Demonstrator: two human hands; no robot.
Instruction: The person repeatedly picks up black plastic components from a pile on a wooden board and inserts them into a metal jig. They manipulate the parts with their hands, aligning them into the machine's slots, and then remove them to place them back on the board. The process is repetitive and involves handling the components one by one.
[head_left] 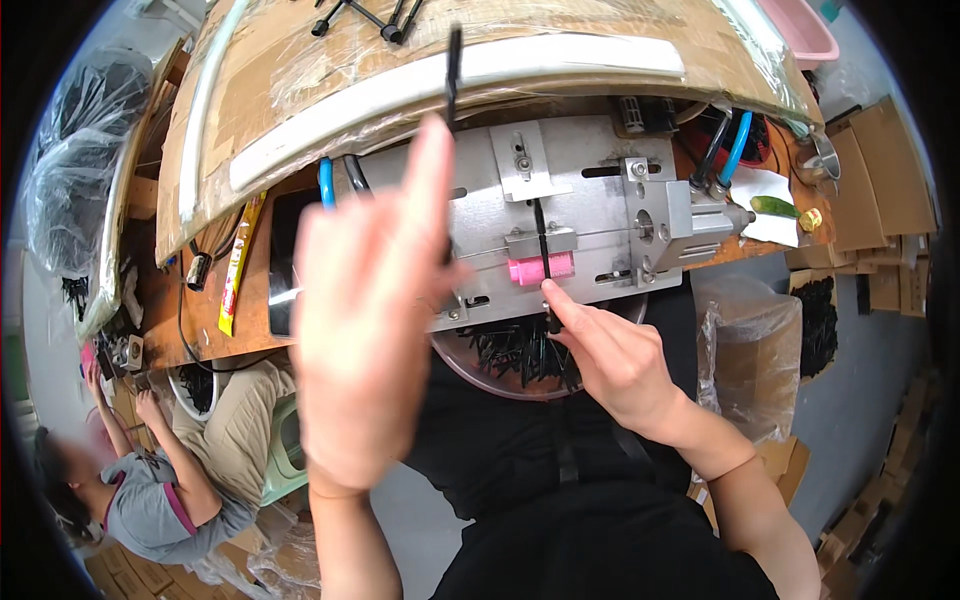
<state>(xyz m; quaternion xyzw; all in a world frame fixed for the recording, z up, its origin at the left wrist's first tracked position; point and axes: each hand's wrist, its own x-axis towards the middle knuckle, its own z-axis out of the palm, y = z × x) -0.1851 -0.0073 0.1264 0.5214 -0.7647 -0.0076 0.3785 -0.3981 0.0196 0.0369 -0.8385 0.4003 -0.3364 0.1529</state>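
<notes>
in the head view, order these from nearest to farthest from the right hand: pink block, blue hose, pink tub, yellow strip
From the right hand:
1. pink block, on the metal jig just above the fingertips
2. blue hose, up and to the right
3. yellow strip, far left on the bench
4. pink tub, top right corner
</notes>
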